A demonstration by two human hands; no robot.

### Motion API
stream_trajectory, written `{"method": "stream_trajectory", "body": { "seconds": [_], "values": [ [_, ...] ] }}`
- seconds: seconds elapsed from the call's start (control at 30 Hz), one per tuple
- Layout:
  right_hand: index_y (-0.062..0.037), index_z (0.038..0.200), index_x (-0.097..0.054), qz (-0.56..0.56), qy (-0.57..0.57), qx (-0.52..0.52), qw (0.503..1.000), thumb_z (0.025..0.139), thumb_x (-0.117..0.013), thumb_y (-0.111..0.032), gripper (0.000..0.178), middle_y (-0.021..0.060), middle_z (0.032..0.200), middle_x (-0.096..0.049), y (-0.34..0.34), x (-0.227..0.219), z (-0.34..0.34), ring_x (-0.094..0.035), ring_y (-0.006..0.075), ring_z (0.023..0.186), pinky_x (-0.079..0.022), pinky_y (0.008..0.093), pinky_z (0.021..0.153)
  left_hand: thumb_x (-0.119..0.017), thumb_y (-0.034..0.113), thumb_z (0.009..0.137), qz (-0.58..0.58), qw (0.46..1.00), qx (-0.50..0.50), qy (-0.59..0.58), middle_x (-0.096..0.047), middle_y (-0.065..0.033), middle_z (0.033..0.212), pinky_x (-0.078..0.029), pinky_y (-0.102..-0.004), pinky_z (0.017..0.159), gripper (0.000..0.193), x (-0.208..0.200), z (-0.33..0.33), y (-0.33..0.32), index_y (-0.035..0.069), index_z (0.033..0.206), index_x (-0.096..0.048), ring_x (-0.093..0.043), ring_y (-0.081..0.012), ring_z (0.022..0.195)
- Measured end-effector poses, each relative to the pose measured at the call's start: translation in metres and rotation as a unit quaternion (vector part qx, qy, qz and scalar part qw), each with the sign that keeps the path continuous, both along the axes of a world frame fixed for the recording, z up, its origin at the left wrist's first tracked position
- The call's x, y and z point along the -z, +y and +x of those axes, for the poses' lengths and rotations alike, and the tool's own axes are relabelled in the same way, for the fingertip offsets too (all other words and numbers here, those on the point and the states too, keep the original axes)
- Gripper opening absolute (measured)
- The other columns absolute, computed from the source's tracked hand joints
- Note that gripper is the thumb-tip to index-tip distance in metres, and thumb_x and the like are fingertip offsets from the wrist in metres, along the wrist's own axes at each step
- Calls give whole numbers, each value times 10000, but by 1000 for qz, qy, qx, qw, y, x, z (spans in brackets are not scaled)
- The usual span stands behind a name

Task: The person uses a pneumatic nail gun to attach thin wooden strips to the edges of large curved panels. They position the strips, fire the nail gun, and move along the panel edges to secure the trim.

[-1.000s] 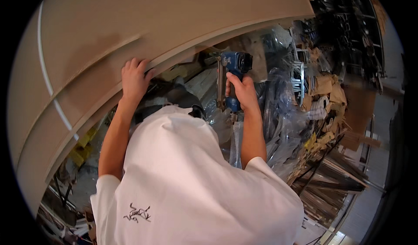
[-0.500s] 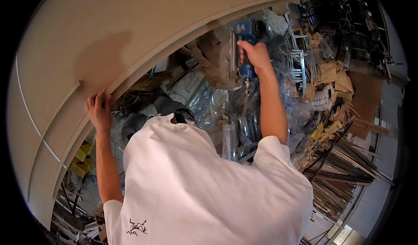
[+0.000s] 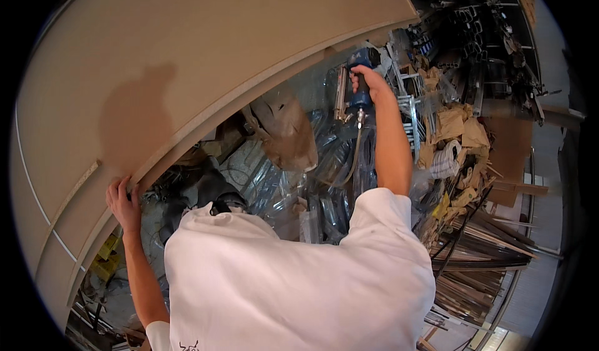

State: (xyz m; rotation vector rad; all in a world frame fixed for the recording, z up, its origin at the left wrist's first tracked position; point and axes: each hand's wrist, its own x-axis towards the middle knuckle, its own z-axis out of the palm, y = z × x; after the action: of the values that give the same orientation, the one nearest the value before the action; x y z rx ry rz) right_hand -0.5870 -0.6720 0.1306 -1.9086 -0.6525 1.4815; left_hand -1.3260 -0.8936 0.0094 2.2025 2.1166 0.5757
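2 bare hands are seen. A blue nail gun [image 3: 361, 95] is gripped by its handle in the right hand [image 3: 373, 84], near a wide tan board [image 3: 262, 45]. The left hand [image 3: 126, 210] is laid on the board's edge; whether its fingers are curled under cannot be told. The gun is probably heavy and hard, best held mid-handle, its hose [image 3: 357, 149] untangled; the board is probably stiff but unwieldy, best taken at its edge.

Brown board [image 3: 249, 45] cut off at top, shirt emblem [image 3: 189, 346] cropped below, blue tool [image 3: 360, 58] partly covered by right fingers [image 3: 362, 71]
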Motion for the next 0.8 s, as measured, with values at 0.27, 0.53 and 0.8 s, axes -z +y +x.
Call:
{"method": "stream_trajectory", "body": {
  "seconds": [0.27,0.53,0.8],
  "values": [
    [-49,910,-668,59,-76,1,995,905,-785,-264,245,18,694,-626,11,-6,-19,-608,162,569,-516,344,551,-727,176,922,-55,998,-11,-23,-594,-148,1214,-412,-490,1042,341,-7,-8,-8,82,1242,-663,-545,-375,1182],
    [-24,845,-671,151,-66,94,982,882,-767,-197,201,45,678,-614,21,15,-3,-601,181,542,-509,367,509,-764,253,914,-49,998,15,-28,-595,-143,1239,-404,-490,1035,431,-12,64,25,87,1290,-632,-545,-368,1182],
    [-10,816,-669,171,-110,116,972,875,-757,-168,191,52,674,-614,29,25,15,-593,181,527,-504,366,494,-741,175,908,-62,995,66,-50,-592,-123,1155,-438,-466,963,341,-10,114,65,101,1231,-663,-562,-355,1089]
  ]
}}
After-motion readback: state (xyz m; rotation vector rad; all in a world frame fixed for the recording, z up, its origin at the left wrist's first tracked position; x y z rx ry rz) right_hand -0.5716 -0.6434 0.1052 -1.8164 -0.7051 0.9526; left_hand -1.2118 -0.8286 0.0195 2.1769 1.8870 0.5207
